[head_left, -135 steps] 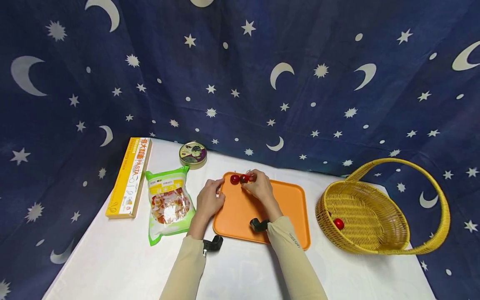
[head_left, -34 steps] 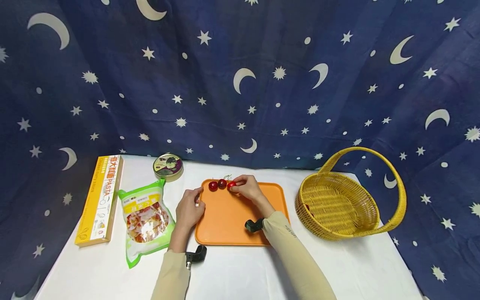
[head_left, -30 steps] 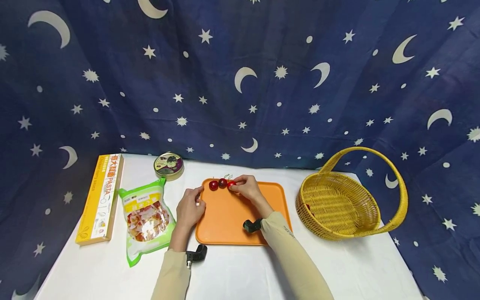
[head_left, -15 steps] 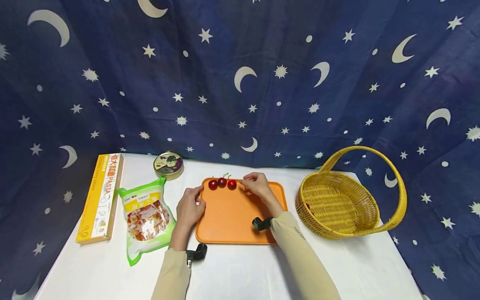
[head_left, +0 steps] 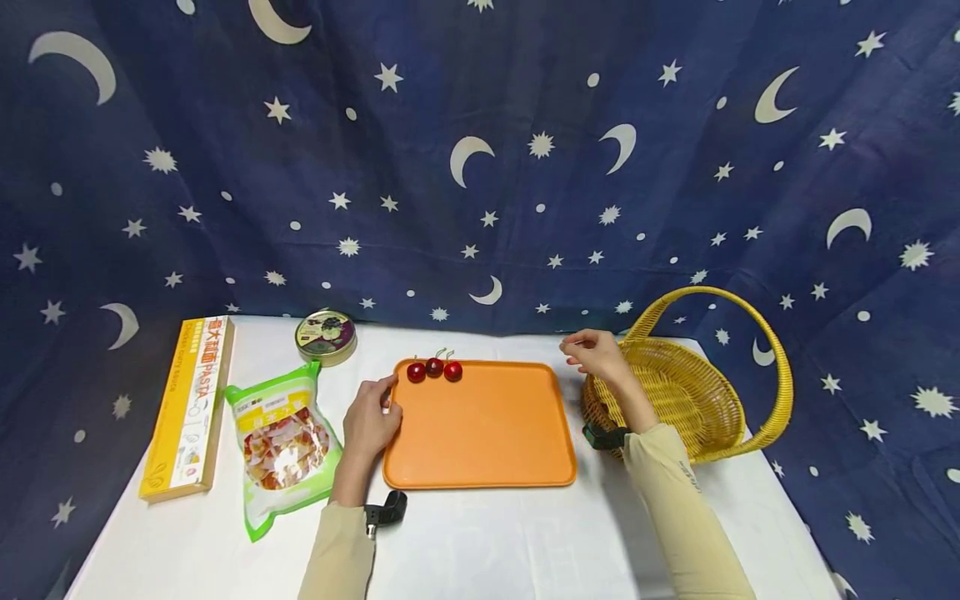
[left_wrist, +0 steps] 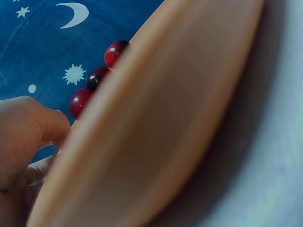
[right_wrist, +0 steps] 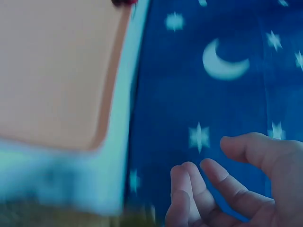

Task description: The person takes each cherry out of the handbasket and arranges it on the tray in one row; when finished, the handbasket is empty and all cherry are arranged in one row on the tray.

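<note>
On the far left part of the orange tray [head_left: 480,433] three cherries with green stems sit in a row: a left cherry [head_left: 416,372], a darker middle cherry [head_left: 434,367] and a right cherry [head_left: 453,371]. My left hand [head_left: 371,421] holds the tray's left rim between thumb and fingers; the left wrist view shows the blurred tray wall close up, the cherries [left_wrist: 97,78] beyond it. Holding nothing, my right hand [head_left: 600,354] is over the near-left rim of the yellow wicker basket [head_left: 675,383]. Its fingers [right_wrist: 229,187] are loosely bent, the thumb apart from them.
Left of the tray lie a green-and-white food bag [head_left: 288,446] and a yellow pasta box [head_left: 187,408]. A round tin [head_left: 326,335] stands at the back. The basket's tall handle [head_left: 780,375] arches on the right. A starry blue curtain [head_left: 525,208] backs the white table [head_left: 480,550].
My right hand set a third cherry beside the other two, released it and moved right to the basket. The left hand stays at the tray's rim. The head view shifted slightly.
</note>
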The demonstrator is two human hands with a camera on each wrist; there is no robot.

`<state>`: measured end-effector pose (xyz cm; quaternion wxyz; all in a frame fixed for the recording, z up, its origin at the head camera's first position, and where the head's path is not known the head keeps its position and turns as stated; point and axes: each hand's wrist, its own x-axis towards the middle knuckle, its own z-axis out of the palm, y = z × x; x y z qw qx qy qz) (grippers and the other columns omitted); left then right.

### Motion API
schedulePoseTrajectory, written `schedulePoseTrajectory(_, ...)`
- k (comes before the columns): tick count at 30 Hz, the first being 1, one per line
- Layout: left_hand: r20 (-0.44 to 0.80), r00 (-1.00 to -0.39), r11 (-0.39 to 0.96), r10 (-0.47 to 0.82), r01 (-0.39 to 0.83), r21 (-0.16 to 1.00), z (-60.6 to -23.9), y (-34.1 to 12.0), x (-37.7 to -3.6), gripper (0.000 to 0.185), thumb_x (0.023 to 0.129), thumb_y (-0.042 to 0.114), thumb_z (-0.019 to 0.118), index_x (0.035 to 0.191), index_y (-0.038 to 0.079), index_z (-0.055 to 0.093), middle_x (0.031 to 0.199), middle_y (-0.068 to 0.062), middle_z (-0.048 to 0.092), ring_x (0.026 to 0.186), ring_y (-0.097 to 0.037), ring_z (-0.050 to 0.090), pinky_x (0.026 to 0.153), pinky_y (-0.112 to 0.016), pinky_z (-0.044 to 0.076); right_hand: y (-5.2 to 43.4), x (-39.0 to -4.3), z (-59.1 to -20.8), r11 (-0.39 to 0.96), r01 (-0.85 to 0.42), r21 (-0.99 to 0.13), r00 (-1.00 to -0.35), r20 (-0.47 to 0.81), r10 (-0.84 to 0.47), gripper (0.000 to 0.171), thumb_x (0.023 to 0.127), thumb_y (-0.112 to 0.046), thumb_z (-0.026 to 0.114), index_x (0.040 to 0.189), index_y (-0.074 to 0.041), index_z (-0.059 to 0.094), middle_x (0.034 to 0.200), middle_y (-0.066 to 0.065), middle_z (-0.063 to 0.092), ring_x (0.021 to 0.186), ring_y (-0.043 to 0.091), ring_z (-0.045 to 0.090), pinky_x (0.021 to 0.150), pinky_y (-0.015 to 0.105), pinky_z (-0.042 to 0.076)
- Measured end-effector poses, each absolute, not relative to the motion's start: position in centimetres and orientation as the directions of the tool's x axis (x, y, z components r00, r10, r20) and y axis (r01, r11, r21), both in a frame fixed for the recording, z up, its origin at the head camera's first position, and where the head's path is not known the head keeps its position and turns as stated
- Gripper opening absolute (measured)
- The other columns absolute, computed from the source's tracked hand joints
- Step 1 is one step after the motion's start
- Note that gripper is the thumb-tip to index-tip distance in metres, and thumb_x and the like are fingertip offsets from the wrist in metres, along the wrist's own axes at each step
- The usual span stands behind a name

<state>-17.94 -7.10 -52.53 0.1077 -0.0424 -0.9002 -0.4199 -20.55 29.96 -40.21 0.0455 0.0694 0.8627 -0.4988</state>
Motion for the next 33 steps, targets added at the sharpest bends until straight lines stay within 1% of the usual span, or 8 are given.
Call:
schedulePoseTrajectory(5, 0.233, -0.972, 0.647, -0.018, 0.166, 0.744, -52.6, -7.1, -17.9, 0.049, 0.076, 0.004, 0.062, 0.125, 0.003, 0.066, 0.091, -0.011, 0.054, 0.073, -0.025, 0.052, 0.062, -0.040, 0.040, 34.6, -19.1, -39.3, 0.545, 0.211, -0.811, -0.977, -0.182, 0.108, 0.034, 0.095, -0.013, 0.059, 0.116, 0.014, 0.060, 0.100, 0.014, 0.068, 0.078, 0.013, 0.065, 0.069, 0.031, 0.054)
schedulePoseTrajectory(10, 0.247, -0.968, 0.652, -0.030, 0.169, 0.739, -52.7, -7.2, -18.0, 0.049, 0.076, 0.005, 0.063, 0.125, 0.003, 0.066, 0.093, -0.012, 0.055, 0.074, -0.026, 0.052, 0.064, -0.042, 0.041, 37.9, -18.5, -39.8, 0.566, 0.294, -0.770, -0.949, -0.308, 0.073, 0.036, 0.096, -0.015, 0.057, 0.116, 0.014, 0.059, 0.093, 0.004, 0.069, 0.078, 0.012, 0.065, 0.075, 0.036, 0.055)
schedulePoseTrajectory(14, 0.255, -0.966, 0.655, -0.033, 0.172, 0.736, -52.8, -7.1, -17.9, 0.048, 0.075, 0.004, 0.063, 0.124, 0.002, 0.067, 0.093, -0.013, 0.056, 0.074, -0.026, 0.052, 0.063, -0.042, 0.041, 39.3, -18.2, -40.7, 0.581, 0.355, -0.733, -0.886, -0.462, -0.041, 0.035, 0.097, -0.014, 0.057, 0.117, 0.014, 0.060, 0.093, 0.006, 0.071, 0.080, 0.017, 0.067, 0.077, 0.040, 0.054)
schedulePoseTrajectory(17, 0.245, -0.969, 0.654, -0.025, 0.170, 0.738, -52.7, -6.9, -17.8, 0.048, 0.076, 0.004, 0.063, 0.124, 0.002, 0.066, 0.094, -0.013, 0.057, 0.073, -0.025, 0.052, 0.063, -0.042, 0.041, 39.8, -18.1, -41.3, 0.587, 0.386, -0.711, -0.822, -0.554, -0.131, 0.031, 0.095, -0.011, 0.058, 0.115, 0.012, 0.061, 0.096, 0.010, 0.071, 0.082, 0.021, 0.068, 0.072, 0.037, 0.055)
schedulePoseTrajectory(20, 0.223, -0.975, 0.652, -0.021, 0.156, 0.742, -52.7, -6.9, -17.8, 0.048, 0.077, 0.005, 0.062, 0.125, 0.002, 0.066, 0.095, -0.013, 0.056, 0.074, -0.025, 0.052, 0.064, -0.042, 0.041, 39.8, -18.3, -42.1, 0.564, 0.424, -0.709, -0.770, -0.610, -0.187, 0.028, 0.093, -0.008, 0.060, 0.115, 0.009, 0.062, 0.095, 0.009, 0.071, 0.080, 0.021, 0.068, 0.068, 0.033, 0.056)
schedulePoseTrajectory(23, 0.207, -0.978, 0.652, -0.022, 0.143, 0.745, -52.6, -6.9, -17.9, 0.049, 0.077, 0.006, 0.062, 0.126, 0.004, 0.066, 0.096, -0.012, 0.056, 0.076, -0.026, 0.052, 0.065, -0.042, 0.041, 39.6, -18.5, -42.7, 0.534, 0.452, -0.715, -0.747, -0.631, -0.212, 0.026, 0.091, -0.005, 0.062, 0.114, 0.007, 0.063, 0.089, 0.006, 0.069, 0.076, 0.017, 0.066, 0.068, 0.031, 0.056)
schedulePoseTrajectory(27, 0.195, -0.981, 0.655, -0.017, 0.136, 0.744, -52.6, -6.9, -17.9, 0.049, 0.078, 0.006, 0.061, 0.127, 0.004, 0.065, 0.097, -0.012, 0.056, 0.077, -0.027, 0.052, 0.067, -0.042, 0.041, 39.5, -18.8, -43.1, 0.526, 0.446, -0.724, -0.749, -0.623, -0.224, 0.026, 0.088, -0.002, 0.063, 0.112, 0.007, 0.063, 0.085, 0.004, 0.069, 0.075, 0.015, 0.065, 0.068, 0.028, 0.055)
schedulePoseTrajectory(33, 0.192, -0.981, 0.650, -0.018, 0.135, 0.748, -52.6, -7.0, -17.9, 0.049, 0.077, 0.006, 0.061, 0.127, 0.004, 0.065, 0.096, -0.012, 0.056, 0.077, -0.028, 0.053, 0.067, -0.044, 0.041, 39.8, -19.0, -42.1, 0.522, 0.393, -0.757, -0.782, -0.574, -0.243, 0.031, 0.090, -0.003, 0.062, 0.115, 0.015, 0.060, 0.093, 0.009, 0.072, 0.079, 0.018, 0.070, 0.068, 0.028, 0.055)
